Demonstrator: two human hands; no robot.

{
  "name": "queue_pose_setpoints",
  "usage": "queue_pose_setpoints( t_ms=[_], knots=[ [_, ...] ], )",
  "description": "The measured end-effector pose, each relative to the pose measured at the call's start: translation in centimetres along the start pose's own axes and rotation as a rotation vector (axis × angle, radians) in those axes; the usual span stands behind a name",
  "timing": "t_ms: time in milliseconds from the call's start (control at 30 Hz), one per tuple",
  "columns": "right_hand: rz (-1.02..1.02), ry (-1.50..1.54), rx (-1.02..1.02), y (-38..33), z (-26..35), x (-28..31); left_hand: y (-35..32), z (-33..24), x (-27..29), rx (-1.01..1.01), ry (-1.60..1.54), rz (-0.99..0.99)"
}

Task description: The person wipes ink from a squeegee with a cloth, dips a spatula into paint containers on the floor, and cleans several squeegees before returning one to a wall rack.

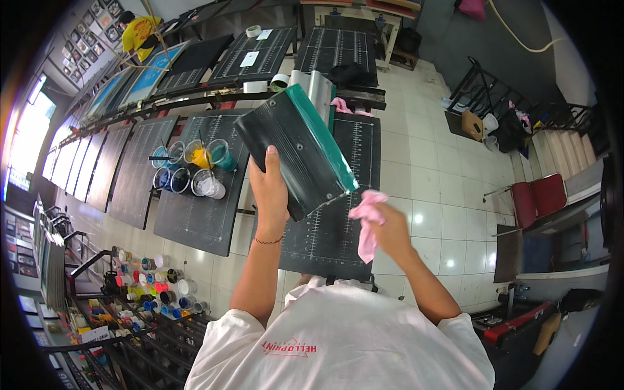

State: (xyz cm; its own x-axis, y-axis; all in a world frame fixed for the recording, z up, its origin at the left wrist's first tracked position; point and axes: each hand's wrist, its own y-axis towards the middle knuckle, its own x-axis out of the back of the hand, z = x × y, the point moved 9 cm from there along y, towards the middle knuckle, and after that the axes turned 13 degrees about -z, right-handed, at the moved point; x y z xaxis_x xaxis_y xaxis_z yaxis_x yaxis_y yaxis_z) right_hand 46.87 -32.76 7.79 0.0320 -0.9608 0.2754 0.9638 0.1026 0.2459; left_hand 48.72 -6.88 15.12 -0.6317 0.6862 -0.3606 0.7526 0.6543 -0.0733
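A wide screen-printing squeegee [292, 153] with a black handle and a green blade is tilted up in front of me. My left hand [268, 192] grips its lower left part, thumb lying across the black face. White smears show on the blade near its right corner. My right hand [392, 231] bunches a pink cloth [368, 218] just off that corner; a small gap seems to part cloth and squeegee. Beneath both hands lies a black platen [305, 253] with white ruled marks. Behind the squeegee, a silver-handled squeegee [318, 88] is partly hidden.
Several plastic cups of ink [208, 185] stand on the platen to the left. Tape rolls [279, 82] and another pink cloth [339, 105] lie beyond. Ink jars [153, 283] crowd the lower left. A person in yellow [138, 34] works far left. A red chair [539, 198] stands right.
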Motion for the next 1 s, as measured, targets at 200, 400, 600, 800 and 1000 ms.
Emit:
queue_pose_setpoints(
  t_ms=[200,400,600,800,1000],
  knots=[
    [-0.068,0.224,-0.102,4.8,7.0,2.1,1.3,1.1,2.5,0.110,-0.071,0.032],
    [-0.095,0.013,0.062,6.2,10.1,-3.4,0.0,-1.3,2.8,-0.096,0.019,0.073],
    [-0.030,-0.068,0.004,6.2,9.5,-7.6,-0.2,-5.3,3.9,-0.419,0.174,0.111],
    [-0.051,-0.192,0.151,5.4,11.8,-8.0,1.3,-5.4,4.1,-0.340,0.092,0.112],
    [-0.075,-0.249,0.049,4.0,9.2,-6.4,2.2,-2.2,3.0,-0.224,0.142,0.127]
  ],
)
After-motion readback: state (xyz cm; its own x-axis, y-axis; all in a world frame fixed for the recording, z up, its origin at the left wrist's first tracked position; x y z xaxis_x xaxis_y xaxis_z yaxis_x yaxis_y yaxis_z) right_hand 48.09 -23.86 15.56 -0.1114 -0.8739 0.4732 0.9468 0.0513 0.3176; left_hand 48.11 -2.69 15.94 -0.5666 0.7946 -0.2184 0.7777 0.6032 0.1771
